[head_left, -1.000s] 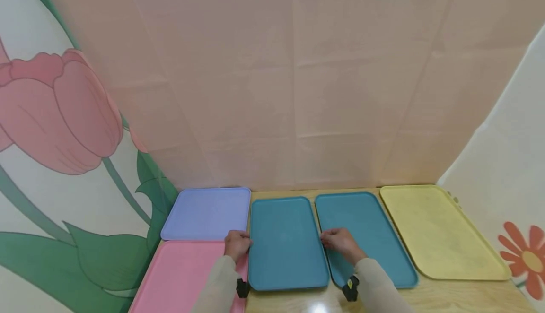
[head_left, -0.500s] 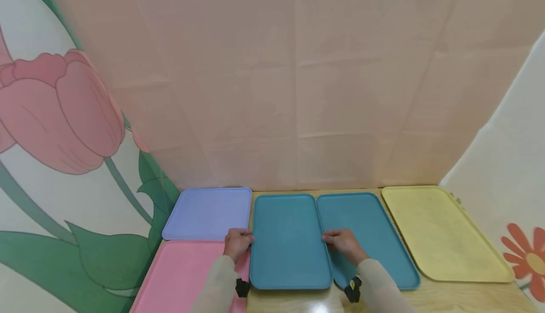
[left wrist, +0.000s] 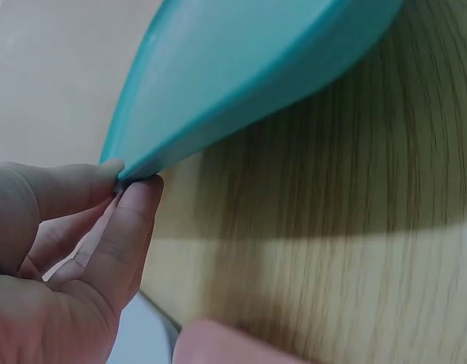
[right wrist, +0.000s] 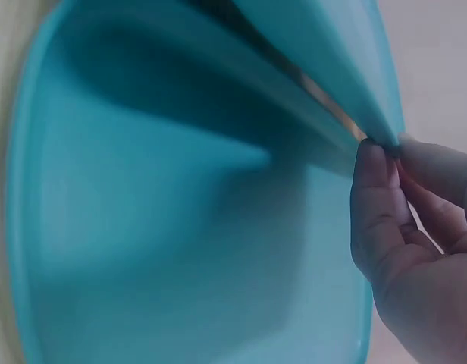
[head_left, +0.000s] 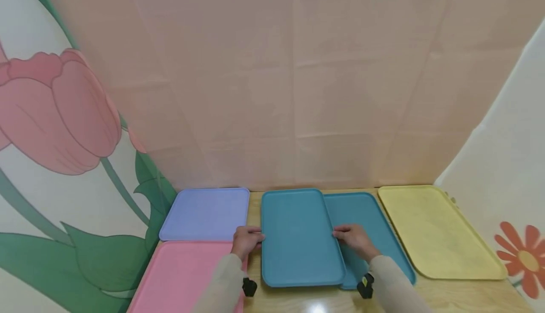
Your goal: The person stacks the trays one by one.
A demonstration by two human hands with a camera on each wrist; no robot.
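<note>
Both hands hold one blue tray point(head_left: 300, 239) by its long sides, raised a little off the table. My left hand point(head_left: 247, 241) pinches its left rim between thumb and fingers; the left wrist view shows the rim point(left wrist: 211, 125) in that pinch, with shadowed wood beneath. On the opposite rim, my right hand point(head_left: 354, 239) pinches in the same way. A second blue tray point(head_left: 374, 237) lies flat on the table, its left part covered by the held one. In the right wrist view this lower tray point(right wrist: 165, 250) sits under the hand, with a gap between the two.
On the left lie a purple tray point(head_left: 206, 214) and, nearer, a pink tray point(head_left: 183, 273). A yellow tray point(head_left: 443, 232) lies at the right. Behind the wooden table point(head_left: 298, 301) hangs a pinkish-beige cloth point(head_left: 294, 81).
The held blue tray has risen off the table and shifted right, so it now overlaps the second blue tray. Both hands moved with it.
</note>
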